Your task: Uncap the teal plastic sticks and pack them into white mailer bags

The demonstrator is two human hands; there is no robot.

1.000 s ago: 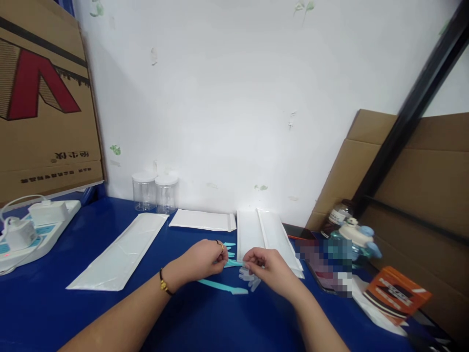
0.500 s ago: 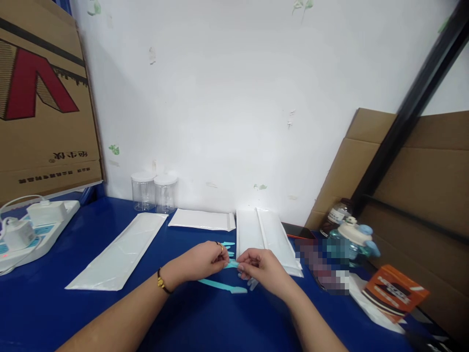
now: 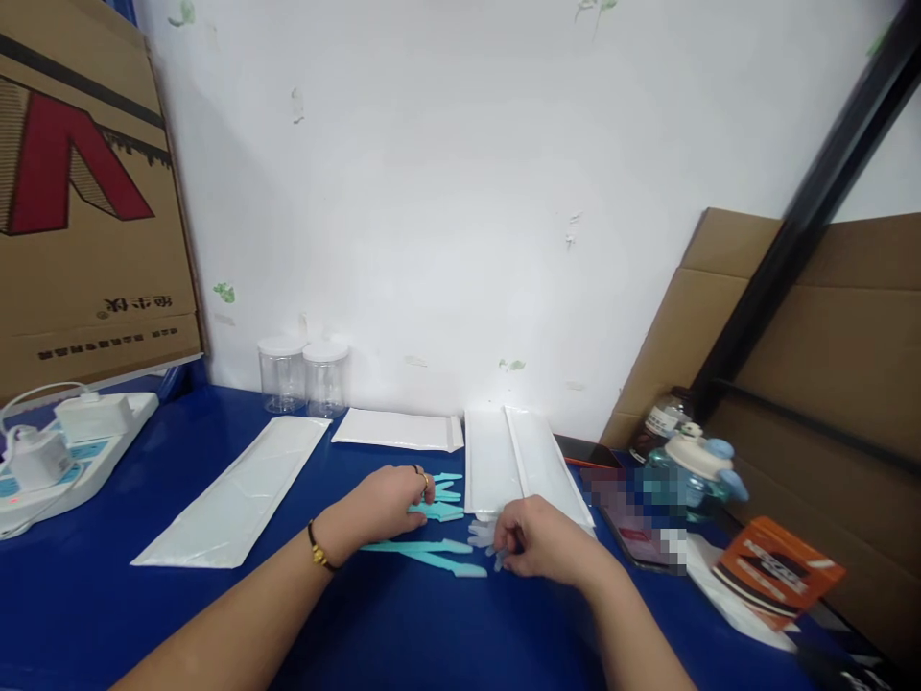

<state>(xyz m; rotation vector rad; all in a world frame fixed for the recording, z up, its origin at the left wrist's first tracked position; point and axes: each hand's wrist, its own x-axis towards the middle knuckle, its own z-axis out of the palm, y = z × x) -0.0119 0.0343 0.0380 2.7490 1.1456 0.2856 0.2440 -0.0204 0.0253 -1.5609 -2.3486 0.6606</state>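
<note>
Several turquoise eyebrow razors (image 3: 440,513) lie in a loose pile by the fingertips of my left hand (image 3: 389,501). Its thumb and forefinger close on the pile's near side, seemingly on a razor, though the palm hides the handles. Just below, two more razors (image 3: 446,559) rest crossed on the table, blade ends to the right. My right hand (image 3: 536,542) is curled, thumb and fingers together, beside a small heap of clear blade caps (image 3: 481,534). Whether a cap sits between its fingertips is hard to make out.
White padded envelopes lie at the left (image 3: 237,489), back (image 3: 395,430) and right (image 3: 493,461) of the blue table. Two clear jars (image 3: 325,384) stand by the wall. A power strip (image 3: 107,437) is far left; a phone (image 3: 633,528), bottle (image 3: 695,470) and orange packet (image 3: 781,571) are at right.
My hands have moved apart. A second razor now lies beside the lower one. The left hand has shifted left onto the pile, and the right hand right and down by the clear caps.
</note>
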